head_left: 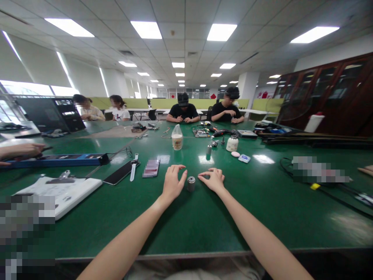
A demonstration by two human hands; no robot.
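Observation:
A small grey metal cylinder (pixel 191 185) with a round, recessed top stands upright on the green table between my hands. Just left of it is my left hand (pixel 174 182), its fingers curved and the thumb apart from them, holding nothing. On the other side my right hand (pixel 214 179) has thumb and forefinger brought together at the tips, pointing at the cylinder without touching it. Whether something tiny is between those fingertips I cannot make out. Farther back, a second slim metal cylinder (pixel 209 151) stands upright.
Left lie a pink phone-like slab (pixel 151 168), a watch (pixel 134 167), a black phone (pixel 122 172) and a clipboard (pixel 78 194). Behind are a bagged cup (pixel 177 141), a white jar (pixel 232 144) and a blue-white packet (pixel 244 158). Cables (pixel 329 198) run right. Co-workers sit opposite; another person's hand (pixel 21 151) is left.

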